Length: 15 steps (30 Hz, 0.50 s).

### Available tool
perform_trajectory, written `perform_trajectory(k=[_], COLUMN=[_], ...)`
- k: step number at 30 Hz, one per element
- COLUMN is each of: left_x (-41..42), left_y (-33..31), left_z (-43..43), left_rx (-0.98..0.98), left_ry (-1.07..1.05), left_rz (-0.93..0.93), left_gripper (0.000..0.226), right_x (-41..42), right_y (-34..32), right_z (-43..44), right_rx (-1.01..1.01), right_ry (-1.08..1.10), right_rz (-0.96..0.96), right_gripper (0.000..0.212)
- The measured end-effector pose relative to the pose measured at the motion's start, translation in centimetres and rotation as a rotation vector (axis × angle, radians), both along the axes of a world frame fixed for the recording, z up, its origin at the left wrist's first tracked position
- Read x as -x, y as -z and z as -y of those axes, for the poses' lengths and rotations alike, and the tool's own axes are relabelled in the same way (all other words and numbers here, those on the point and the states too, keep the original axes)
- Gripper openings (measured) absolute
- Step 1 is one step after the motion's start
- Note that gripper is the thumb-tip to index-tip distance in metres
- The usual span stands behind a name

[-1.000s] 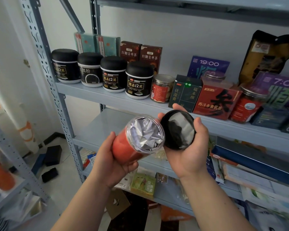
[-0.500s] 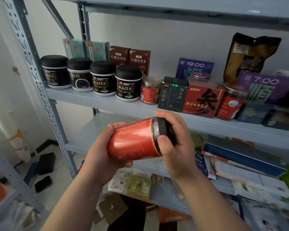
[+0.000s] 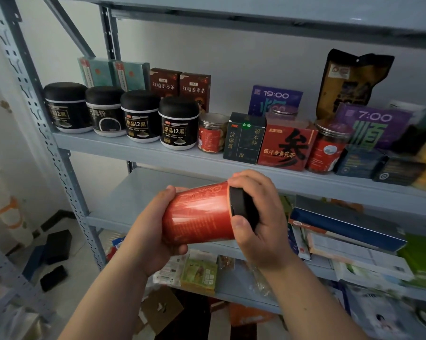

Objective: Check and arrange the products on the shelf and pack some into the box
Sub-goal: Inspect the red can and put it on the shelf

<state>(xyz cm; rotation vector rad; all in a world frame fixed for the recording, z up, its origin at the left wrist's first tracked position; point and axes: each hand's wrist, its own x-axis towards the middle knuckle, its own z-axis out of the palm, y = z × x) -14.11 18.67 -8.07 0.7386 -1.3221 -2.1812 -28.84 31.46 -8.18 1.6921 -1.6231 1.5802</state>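
A red jar (image 3: 198, 214) lies on its side in front of the grey metal shelf (image 3: 158, 157). My left hand (image 3: 148, 239) grips its base end from below. My right hand (image 3: 261, 217) curls round the black lid (image 3: 241, 207), which sits on the jar's mouth. The foil seal is hidden under the lid. On the shelf above stand several black-lidded jars (image 3: 179, 123), tea boxes (image 3: 194, 90), a red box (image 3: 286, 148) and clear jars (image 3: 212, 133).
A dark green box (image 3: 244, 138), purple boxes (image 3: 371, 126) and a brown pouch (image 3: 349, 82) fill the shelf's right side. The lower shelf holds flat boxes (image 3: 349, 231) and packets (image 3: 199, 273). Black items (image 3: 57, 246) lie on the floor at left, beside the perforated upright (image 3: 47, 143).
One second ago the lid was off in my right hand and the foil seal showed. The lid now sits on the jar, with my right hand still round it.
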Motion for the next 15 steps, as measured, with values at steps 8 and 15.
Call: perform_trajectory(k=[8,15], left_x=[-0.5,-0.7], left_y=[0.4,0.3], left_z=[-0.7,-0.7], left_rx=[0.385,0.161], left_ry=[-0.152,-0.107], left_rz=[-0.065,-0.060], left_gripper=[0.033,0.037], right_x=[-1.4,-0.8], right_y=[-0.3,0.4], right_z=[0.9,0.1], right_rx=[-0.249,-0.330], right_ry=[-0.138,-0.125], right_rz=[0.688,0.361], right_gripper=[0.043,0.045])
